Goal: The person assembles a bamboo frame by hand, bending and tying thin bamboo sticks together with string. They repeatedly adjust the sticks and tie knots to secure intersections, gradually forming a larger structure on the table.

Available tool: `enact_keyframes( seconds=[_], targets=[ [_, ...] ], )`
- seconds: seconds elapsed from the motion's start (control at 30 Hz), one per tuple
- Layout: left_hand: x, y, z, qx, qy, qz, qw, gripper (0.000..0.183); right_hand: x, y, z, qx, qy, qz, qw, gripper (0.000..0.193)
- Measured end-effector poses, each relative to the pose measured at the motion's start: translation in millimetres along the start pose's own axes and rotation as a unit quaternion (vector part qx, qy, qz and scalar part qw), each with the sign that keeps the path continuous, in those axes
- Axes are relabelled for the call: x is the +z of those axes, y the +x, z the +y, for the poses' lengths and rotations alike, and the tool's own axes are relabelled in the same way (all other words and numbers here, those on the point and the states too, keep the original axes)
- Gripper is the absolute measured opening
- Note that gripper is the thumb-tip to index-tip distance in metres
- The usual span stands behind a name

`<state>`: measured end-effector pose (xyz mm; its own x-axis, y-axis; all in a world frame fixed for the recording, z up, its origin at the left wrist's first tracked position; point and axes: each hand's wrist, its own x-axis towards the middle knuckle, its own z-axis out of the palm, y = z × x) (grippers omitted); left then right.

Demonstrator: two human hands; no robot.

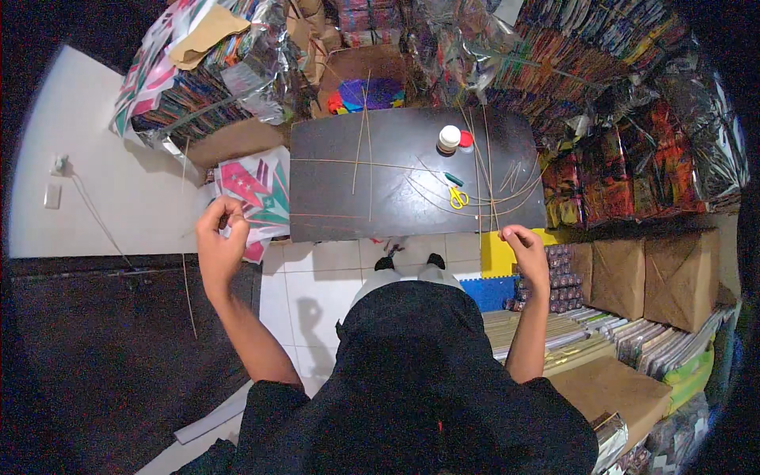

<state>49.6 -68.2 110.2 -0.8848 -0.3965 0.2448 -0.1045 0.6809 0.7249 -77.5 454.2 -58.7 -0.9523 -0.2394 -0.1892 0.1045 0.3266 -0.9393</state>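
Note:
My left hand (221,241) is raised left of the dark table, its fingers closed in a pinch; what they hold, if anything, is too thin to make out. A long, thin, bowed stick (185,253) runs upright just beside it. My right hand (526,252) is also pinched, at the table's near right corner, close to the ends of several thin sticks (489,178). A faint reddish line (336,215) crosses the table's near left part. Further thin sticks cross each other (363,146) on the left half. Yellow-handled scissors (457,198) lie right of the middle.
On the dark table (332,190) stand a white-lidded jar (449,138) and a red lid (465,139). Printed sheets (257,190) lie at its left. Wrapped stacks (586,55) crowd the back and right. Brown parcels (677,277) sit at the right; a dark cabinet (103,340) stands left.

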Motion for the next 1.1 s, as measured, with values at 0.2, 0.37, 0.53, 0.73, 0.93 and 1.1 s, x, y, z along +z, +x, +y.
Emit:
enact_keyframes(
  seconds=[0.2, 0.37, 0.53, 0.73, 0.93, 1.1],
  targets=[
    [5.9, -3.4, -0.6, 0.015, 0.001, -0.008, 1.000, 0.005, 5.3, 0.6, -11.8, 0.006, 0.016, 0.018, 1.000, 0.024],
    [18.9, -8.5, 15.0, 0.038, -0.021, -0.034, 0.998, 0.007, -3.3, 3.8, -10.5, 0.033, -0.076, -0.011, 0.997, 0.024],
    [46.6, -7.4, 45.8, 0.114, 0.005, -0.150, 0.982, 0.013, 25.2, 11.3, -32.4, -0.132, -0.274, 0.123, 0.945, 0.034],
    [85.8, -10.0, 69.2, 0.192, -0.025, -0.236, 0.952, 0.015, 104.1, -2.2, -123.9, -0.214, -0.033, -0.053, 0.975, 0.036],
    [98.8, -12.5, 89.6, 0.228, -0.015, -0.267, 0.936, 0.016, 144.0, -8.6, -159.5, -0.238, 0.095, -0.192, 0.947, 0.040],
    [102.6, -16.1, 91.7, 0.227, -0.026, -0.272, 0.935, 0.016, 144.9, -8.3, -163.3, -0.210, 0.099, -0.227, 0.946, 0.037]
  ],
)
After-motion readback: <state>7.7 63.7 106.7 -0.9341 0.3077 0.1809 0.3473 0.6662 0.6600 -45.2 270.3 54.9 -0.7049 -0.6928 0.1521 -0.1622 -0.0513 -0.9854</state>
